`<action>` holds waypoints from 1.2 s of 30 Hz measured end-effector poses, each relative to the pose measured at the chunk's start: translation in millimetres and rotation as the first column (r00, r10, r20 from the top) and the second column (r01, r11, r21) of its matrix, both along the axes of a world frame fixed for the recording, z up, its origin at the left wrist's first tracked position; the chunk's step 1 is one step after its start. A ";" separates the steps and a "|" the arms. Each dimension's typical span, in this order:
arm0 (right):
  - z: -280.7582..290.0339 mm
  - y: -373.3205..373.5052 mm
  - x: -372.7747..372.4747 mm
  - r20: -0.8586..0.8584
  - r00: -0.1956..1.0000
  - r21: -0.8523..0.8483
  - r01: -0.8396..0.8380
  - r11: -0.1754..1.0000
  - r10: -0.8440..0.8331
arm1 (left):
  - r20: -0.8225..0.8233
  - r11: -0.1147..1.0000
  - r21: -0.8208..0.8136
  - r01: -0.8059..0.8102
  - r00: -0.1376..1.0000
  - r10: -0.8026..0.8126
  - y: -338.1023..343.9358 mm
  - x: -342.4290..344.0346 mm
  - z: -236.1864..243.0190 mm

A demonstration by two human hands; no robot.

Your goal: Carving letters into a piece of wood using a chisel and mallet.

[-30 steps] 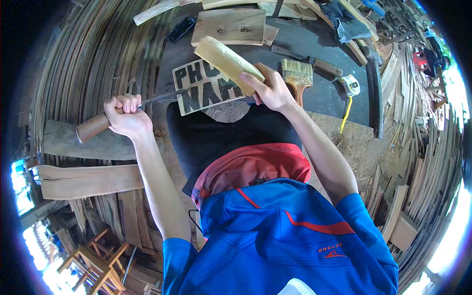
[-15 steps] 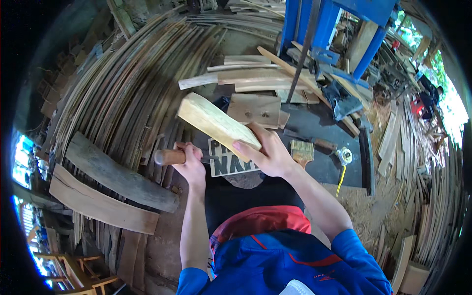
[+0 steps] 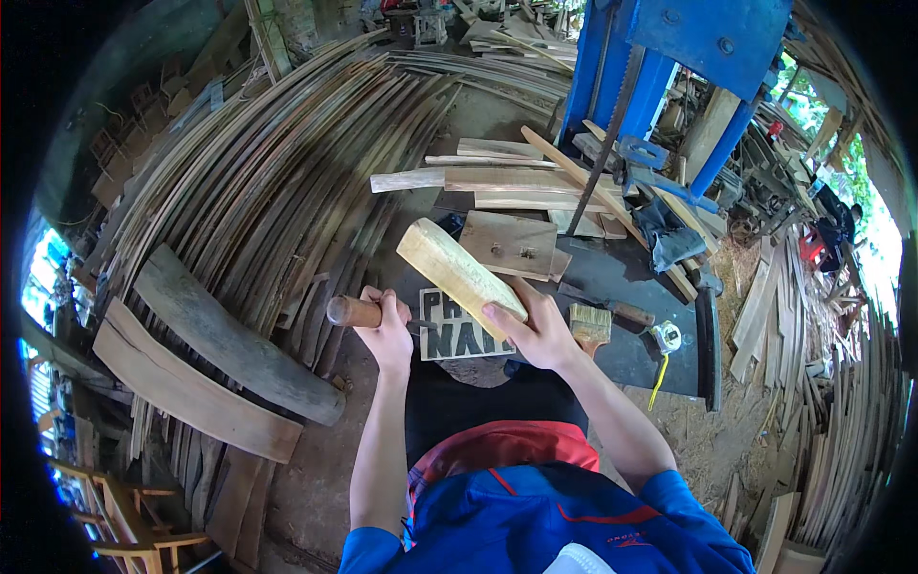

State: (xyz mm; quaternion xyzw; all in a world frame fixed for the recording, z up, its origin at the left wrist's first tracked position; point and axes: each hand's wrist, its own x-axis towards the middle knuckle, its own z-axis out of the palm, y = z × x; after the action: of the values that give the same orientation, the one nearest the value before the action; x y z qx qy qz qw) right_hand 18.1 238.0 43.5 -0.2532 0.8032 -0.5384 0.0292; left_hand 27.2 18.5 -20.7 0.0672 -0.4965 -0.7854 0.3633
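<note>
Head view: what takes up the most room?

Long boards, massed on the left and running far back, then a blue machine at the far right.

Any writing?

Some on the blue shirt at the near side: small red lettering beside a little red mark.

And the worktop?

Dark, beyond the knees. Above its near part slants a pale wooden block, held by the right hand; its fingers wrap the block's near end, with the thumb on the near side.

What lies under that?

A lettered board, by the worktop's near edge. It bears two rows of bold dark capitals, partly hidden by the block.

The other hand?

The left hand has its fingers curled tightly around a wooden-handled tool. The handle points left, the thin dark shaft right, toward the lettered board; I can't tell whether they touch.

Smaller things?

A flat brush right of the right hand, then a tape measure farther right, its yellow strip pulled out; its markings are too small to read.
</note>
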 end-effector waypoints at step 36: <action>105.4 -63.7 1.1 -0.675 0.733 0.160 0.028 0.987 0.088 | 0.096 0.997 -0.065 0.035 0.995 -0.029 -55.4 -33.2 -37.7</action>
State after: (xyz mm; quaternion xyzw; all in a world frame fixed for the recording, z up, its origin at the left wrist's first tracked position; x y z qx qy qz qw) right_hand 19.2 174.2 148.9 -0.4420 0.7944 -0.3423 -0.2372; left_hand -6.0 -36.9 -58.3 0.0843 -0.5404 -0.7700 0.3286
